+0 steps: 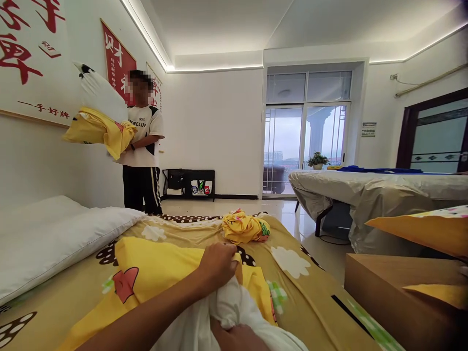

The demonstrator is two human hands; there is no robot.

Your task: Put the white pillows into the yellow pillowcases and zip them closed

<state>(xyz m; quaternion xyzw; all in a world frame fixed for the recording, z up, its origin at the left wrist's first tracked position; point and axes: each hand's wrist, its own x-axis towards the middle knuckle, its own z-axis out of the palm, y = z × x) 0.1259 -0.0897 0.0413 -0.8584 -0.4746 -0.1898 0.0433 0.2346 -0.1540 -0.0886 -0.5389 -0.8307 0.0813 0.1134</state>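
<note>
A yellow pillowcase [161, 258] with a red-pink print lies spread on the bed in front of me. My left hand [218, 265] is closed on the edge of its opening. Lower down, my right hand [239, 337] grips a bunched white pillow [228, 297], part of it at the pillowcase opening. How far the pillow reaches inside is hidden. Just beyond my left hand, a crumpled yellow cloth [244, 228] with a similar print rests on the patterned bed sheet [310, 292].
Another white pillow [66, 239] lies at the left. Beyond the bed, a person [142, 131] holds a white pillow [98, 87] partly inside a yellow pillowcase [91, 129]. At right stand a wooden box-like piece [380, 278], yellow fabric [420, 224] and a plastic-covered table [383, 190].
</note>
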